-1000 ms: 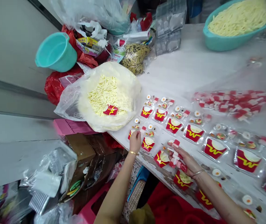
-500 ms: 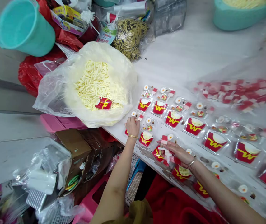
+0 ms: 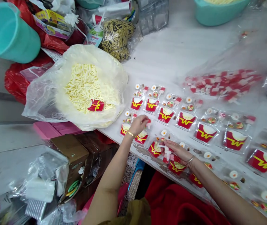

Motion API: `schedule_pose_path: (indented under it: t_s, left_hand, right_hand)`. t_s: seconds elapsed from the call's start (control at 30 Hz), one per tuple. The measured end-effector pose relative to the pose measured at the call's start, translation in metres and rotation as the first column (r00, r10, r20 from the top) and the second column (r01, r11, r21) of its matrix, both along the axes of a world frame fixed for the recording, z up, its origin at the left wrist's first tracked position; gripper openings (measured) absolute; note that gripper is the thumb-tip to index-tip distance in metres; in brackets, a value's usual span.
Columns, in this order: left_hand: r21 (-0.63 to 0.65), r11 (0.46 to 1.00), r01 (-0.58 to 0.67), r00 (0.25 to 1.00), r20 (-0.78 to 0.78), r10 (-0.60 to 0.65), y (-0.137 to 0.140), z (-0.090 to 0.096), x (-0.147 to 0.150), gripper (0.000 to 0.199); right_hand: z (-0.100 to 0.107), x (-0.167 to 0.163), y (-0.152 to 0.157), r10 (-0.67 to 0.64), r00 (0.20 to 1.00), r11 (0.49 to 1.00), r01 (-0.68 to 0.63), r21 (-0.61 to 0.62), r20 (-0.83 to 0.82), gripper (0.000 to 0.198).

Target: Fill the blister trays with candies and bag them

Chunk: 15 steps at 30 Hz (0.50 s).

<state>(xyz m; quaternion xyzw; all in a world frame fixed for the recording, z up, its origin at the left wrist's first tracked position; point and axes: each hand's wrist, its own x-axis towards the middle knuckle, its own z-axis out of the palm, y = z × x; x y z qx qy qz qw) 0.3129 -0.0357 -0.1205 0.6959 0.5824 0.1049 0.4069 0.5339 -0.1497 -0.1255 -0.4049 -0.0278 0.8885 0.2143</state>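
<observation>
My left hand (image 3: 139, 125) reaches over a clear plastic tray in the near row, its fingers pinched at a small red-and-white toy popsicle (image 3: 148, 123). A toy fries carton (image 3: 141, 137), red with a yellow zigzag, sits in that tray below the hand. Closed loosely around several toy popsicles (image 3: 167, 153), my right hand (image 3: 177, 151) hovers over the near trays; their white sticks show at its fingertips. Nearby trays also carry a small fried egg (image 3: 163, 132) and a tiny pizza-like disc (image 3: 170, 104).
Left of the trays, an open plastic bag (image 3: 114, 78) holds cream-coloured fries pieces. A clear bag of red-and-white popsicles (image 3: 224, 82) lies at right. A teal tub (image 3: 217, 14) stands at the back, a teal bucket (image 3: 27, 40) at far left. Cardboard boxes (image 3: 73, 150) sit below the table edge.
My left hand has moved right, from the end tray of the near row to the one beside it, leaving a popsicle there. The popsicle at my right fingertips is gone. The view has shifted slightly.
</observation>
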Motion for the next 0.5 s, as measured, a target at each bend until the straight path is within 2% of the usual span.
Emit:
schedule_pose_path:
  t_s: [0.1, 0.2, 0.3, 0.4, 0.5]
  left_hand:
    - [-0.007, 0.984, 0.178, 0.965, -0.195, -0.176, 0.026, -0.013, -0.005, 0.014]
    - [-0.019, 0.967, 0.254, 0.931, -0.268, -0.25, 0.031, -0.027, -0.003, 0.015]
    - [0.095, 0.968, 0.234, 0.928, -0.318, -0.193, 0.02, -0.04, 0.001, 0.016]
    - [0.233, 0.946, 0.226, 0.904, -0.413, -0.114, 0.005, -0.048, 0.004, 0.019]
    - [0.299, 0.931, 0.209, 0.864, -0.503, -0.033, -0.007, -0.054, 0.008, 0.024]
  right_hand:
    - [-0.003, 0.004, -0.001, -0.052, 0.998, 0.999, 0.052, -0.012, 0.024, 0.027]
    - [-0.005, 0.006, 0.001, -0.092, 0.996, 0.993, 0.093, -0.067, 0.017, 0.035]
    - [-0.006, 0.008, 0.002, -0.123, 0.992, 0.987, 0.122, -0.104, 0.001, 0.039]
    - [-0.005, 0.01, 0.003, -0.143, 0.99, 0.981, 0.142, -0.129, 0.008, 0.04]
    - [-0.002, 0.012, 0.002, -0.166, 0.986, 0.978, 0.163, -0.134, -0.015, 0.042]
